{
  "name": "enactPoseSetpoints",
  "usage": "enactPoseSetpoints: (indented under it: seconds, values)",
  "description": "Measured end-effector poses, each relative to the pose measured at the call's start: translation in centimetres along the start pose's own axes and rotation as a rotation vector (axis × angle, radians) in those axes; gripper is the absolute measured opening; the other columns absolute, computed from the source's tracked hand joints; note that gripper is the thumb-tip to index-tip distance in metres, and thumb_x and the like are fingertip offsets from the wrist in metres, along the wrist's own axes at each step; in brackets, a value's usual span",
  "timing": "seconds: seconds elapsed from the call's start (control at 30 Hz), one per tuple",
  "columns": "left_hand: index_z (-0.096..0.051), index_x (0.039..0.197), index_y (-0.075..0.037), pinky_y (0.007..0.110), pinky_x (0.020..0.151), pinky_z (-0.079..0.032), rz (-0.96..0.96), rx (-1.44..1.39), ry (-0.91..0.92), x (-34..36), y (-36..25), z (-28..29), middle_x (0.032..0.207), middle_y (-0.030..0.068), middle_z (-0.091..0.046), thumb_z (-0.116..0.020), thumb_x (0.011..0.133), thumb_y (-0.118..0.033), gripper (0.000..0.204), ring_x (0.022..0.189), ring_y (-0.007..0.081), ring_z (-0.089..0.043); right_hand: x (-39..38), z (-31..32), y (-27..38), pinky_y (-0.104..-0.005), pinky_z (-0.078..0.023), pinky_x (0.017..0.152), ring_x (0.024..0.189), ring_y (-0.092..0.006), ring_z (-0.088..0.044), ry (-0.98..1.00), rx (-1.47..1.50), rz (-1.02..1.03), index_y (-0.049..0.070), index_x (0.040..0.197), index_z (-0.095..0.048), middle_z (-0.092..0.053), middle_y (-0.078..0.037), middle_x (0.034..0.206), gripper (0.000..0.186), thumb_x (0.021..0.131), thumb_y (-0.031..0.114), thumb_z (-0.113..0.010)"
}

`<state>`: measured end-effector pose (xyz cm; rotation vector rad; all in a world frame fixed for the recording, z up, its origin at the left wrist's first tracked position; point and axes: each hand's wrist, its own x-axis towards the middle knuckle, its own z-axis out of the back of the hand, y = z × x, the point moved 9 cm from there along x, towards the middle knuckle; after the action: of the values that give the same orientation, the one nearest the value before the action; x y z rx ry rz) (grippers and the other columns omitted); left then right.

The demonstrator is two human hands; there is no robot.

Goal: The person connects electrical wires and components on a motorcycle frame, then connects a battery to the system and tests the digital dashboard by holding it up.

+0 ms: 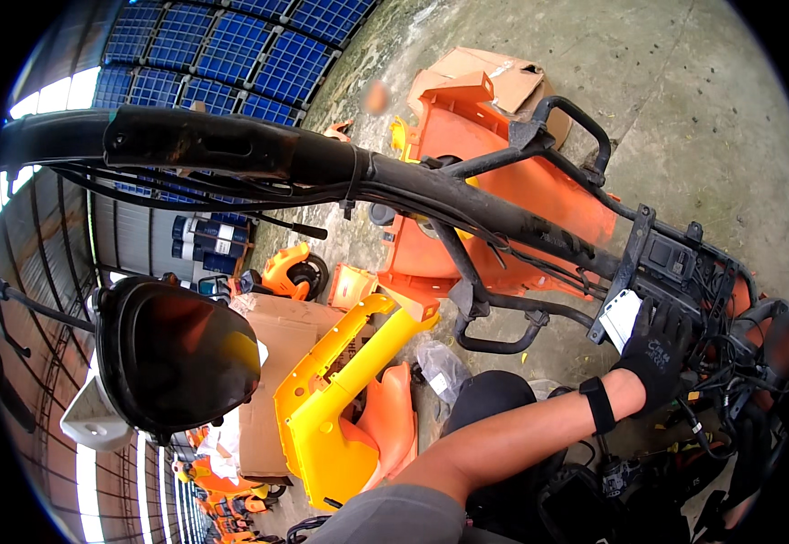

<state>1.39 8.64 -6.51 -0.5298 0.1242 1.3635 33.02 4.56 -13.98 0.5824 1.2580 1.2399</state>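
Note:
My left hand (659, 349), in a black glove with a black strap at the wrist, reaches in from the lower edge. Its fingers lie stretched out over the black bracket area (671, 258) of a bare scooter-like frame (430, 192). Against the thumb side of the hand is a white flat piece (620, 318); whether the hand grips it I cannot tell. Beside the hand on the right runs a tangle of black cables (725, 372). My right hand does not show; only a bit of skin appears at the dark lower right.
Orange body panels (467, 136) and a cardboard box (503, 77) lie beyond the frame. Nearer are a yellow panel (322, 435), a clear plastic bag (442, 370) and cardboard (272, 354). A glossy black rounded unit (177, 354) sticks out at left. Blue crates (222, 54) are stacked behind.

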Motion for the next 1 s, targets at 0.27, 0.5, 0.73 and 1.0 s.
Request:
enactPoseSetpoints:
  seconds: [0.27,0.5,0.73,1.0]
  values:
    - [-0.036,0.156,0.005,0.061,0.125,-0.008,0.017,0.007,0.075,0.2,0.2,-0.1,0.161,0.0305,-0.034,-0.056,0.095,-0.060,0.091,0.153,0.0436,-0.027,-0.1,0.4,-1.8,-0.0363,-0.046,0.099,0.115,-0.0224,-0.059,-0.027,0.052,-0.018,0.001,0.132,-0.061,-0.063,-0.012,0.125,0.031,0.107,0.020,-0.054]
    - [-0.035,0.156,0.005,0.060,0.125,-0.008,0.004,0.012,0.100,0.4,0.2,-0.7,0.162,0.0309,-0.032,-0.057,0.094,-0.057,0.091,0.154,0.0438,-0.026,0.0,1.2,-3.9,-0.0313,-0.047,0.110,0.130,-0.0217,-0.056,0.044,0.080,0.049,0.000,0.146,-0.053,-0.057,-0.013,0.144,0.038,0.108,0.009,-0.050]
    - [-0.039,0.153,0.007,0.060,0.124,-0.014,-0.023,-0.002,-0.021,0.2,0.3,-0.5,0.157,0.0314,-0.039,-0.065,0.090,-0.051,0.090,0.149,0.0447,-0.033,0.1,0.9,-3.8,-0.0345,-0.046,0.107,0.127,-0.0230,-0.057,0.020,0.027,-0.188,0.001,0.141,-0.056,-0.059,-0.013,0.138,0.037,0.108,0.017,-0.052]
    - [-0.042,0.151,0.005,0.057,0.123,-0.019,-0.033,-0.044,-0.113,0.5,0.8,-1.3,0.154,0.0300,-0.044,-0.070,0.087,-0.053,0.092,0.146,0.0440,-0.037,0.7,0.1,-4.1,-0.0330,-0.043,0.112,0.130,-0.0216,-0.054,0.076,0.154,-0.027,-0.001,0.145,-0.050,-0.055,-0.013,0.144,0.038,0.110,0.013,-0.047]
